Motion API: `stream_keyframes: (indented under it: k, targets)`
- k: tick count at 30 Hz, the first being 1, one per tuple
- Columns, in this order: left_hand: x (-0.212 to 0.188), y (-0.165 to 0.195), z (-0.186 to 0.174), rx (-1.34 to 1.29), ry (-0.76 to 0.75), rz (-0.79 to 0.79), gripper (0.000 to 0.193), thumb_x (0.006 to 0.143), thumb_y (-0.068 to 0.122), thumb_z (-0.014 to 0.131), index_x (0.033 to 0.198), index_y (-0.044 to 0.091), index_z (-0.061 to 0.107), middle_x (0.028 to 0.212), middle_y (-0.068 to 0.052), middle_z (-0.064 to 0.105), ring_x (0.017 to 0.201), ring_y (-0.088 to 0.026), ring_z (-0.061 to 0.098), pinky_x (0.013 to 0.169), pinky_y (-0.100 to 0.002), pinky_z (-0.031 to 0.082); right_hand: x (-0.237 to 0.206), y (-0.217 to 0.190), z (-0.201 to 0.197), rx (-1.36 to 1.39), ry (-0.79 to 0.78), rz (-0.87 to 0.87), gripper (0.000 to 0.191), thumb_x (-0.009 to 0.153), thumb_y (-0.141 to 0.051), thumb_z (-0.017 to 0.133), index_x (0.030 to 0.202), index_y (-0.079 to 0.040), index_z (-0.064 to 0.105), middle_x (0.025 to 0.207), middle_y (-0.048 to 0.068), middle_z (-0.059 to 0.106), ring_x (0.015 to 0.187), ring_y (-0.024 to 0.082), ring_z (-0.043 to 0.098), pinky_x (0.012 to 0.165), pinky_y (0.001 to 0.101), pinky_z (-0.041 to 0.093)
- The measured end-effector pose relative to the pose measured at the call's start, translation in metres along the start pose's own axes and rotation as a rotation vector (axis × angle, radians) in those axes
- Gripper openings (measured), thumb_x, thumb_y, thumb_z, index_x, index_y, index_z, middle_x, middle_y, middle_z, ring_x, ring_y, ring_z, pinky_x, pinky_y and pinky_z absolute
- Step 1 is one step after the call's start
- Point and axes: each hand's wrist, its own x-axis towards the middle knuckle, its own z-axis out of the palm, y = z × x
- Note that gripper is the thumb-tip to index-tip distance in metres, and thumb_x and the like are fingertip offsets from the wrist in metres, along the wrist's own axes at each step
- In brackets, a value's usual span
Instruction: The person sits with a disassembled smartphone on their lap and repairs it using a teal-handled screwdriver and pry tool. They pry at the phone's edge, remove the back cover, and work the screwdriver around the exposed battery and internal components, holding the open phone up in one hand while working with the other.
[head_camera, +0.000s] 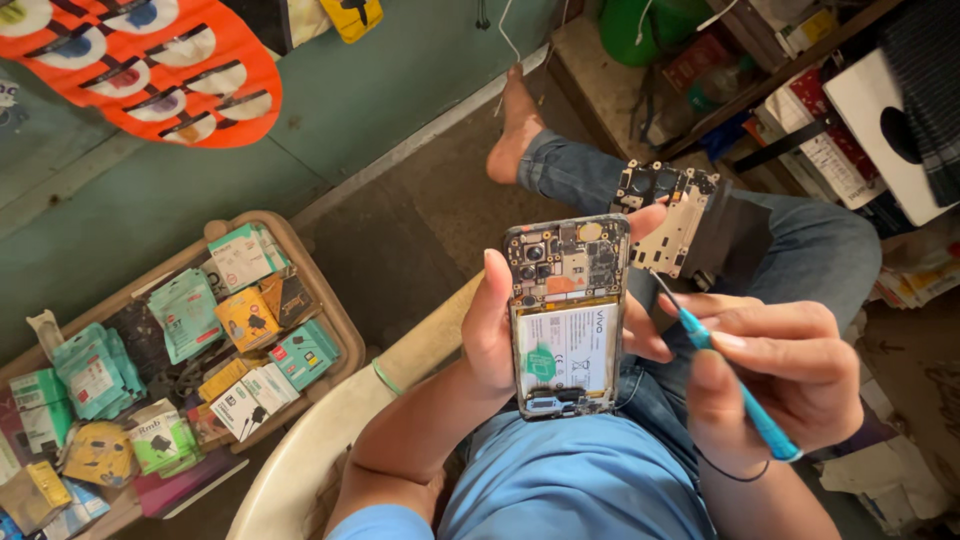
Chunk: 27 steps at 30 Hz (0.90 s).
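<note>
Above a lap in blue jeans, an opened phone (566, 318) with its back cover off stands upright in the left hand (497, 330), circuit board at the top and a white battery filling its middle. That hand's grip is clamped on the phone: the thumb presses along the left edge, the fingers wrap behind and show at the right edge, and the body of the phone lies flat across the palm. Just to the right, the right hand (785, 370) has its grip closed on a slim screwdriver (722, 371) with a blue handle, pinched between thumb and forefinger; the metal tip points up and left, ending near the phone's upper right edge. Whether the tip touches the phone cannot be told.

Behind the phone's upper right corner, a detached inner frame (672, 218) with camera cut-outs is pinned by a fingertip of the left hand over the knee.

To the left, a beige tray (318, 290) holds small packets in green, yellow and white. A pale plastic chair (330, 420) curves under the person, who wears a light blue shirt, one bare foot (517, 125) stretched out on the floor.
</note>
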Motion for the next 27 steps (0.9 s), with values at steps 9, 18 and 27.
stream_keyframes:
  k: [9,18,27]
  targets:
    - [0.004,-0.001,0.000,0.182,0.070,0.046,0.109,0.099,0.072,0.048,0.167,-0.008,0.018,0.170,-0.017,0.029,0.128,-0.027,0.059,0.110,-0.047,0.049,0.009,-0.002,0.007,-0.244,-0.128,-0.094,0.021,0.098,-0.008,0.077,0.105,0.004,0.061,0.103,0.019,0.066,0.096,0.031,0.077,0.086,0.0387,0.069]
    - [0.001,0.000,0.001,0.217,0.027,0.009,0.111,0.102,0.076,0.049,0.167,-0.009,0.017,0.154,-0.021,0.040,0.127,-0.025,0.059,0.114,-0.045,0.047,0.010,0.000,0.001,-0.233,-0.142,-0.110,0.019,0.097,-0.003,0.075,0.104,0.004,0.059,0.101,0.019,0.066,0.097,0.033,0.077,0.084,0.0381,0.069]
    - [0.003,0.002,0.003,0.256,0.033,-0.008,0.114,0.100,0.078,0.047,0.167,-0.009,0.017,0.157,-0.020,0.042,0.125,-0.025,0.059,0.111,-0.041,0.047,0.013,0.002,0.000,-0.237,-0.138,-0.145,0.020,0.094,-0.005,0.074,0.102,0.005,0.058,0.097,0.019,0.066,0.092,0.031,0.077,0.081,0.0382,0.069]
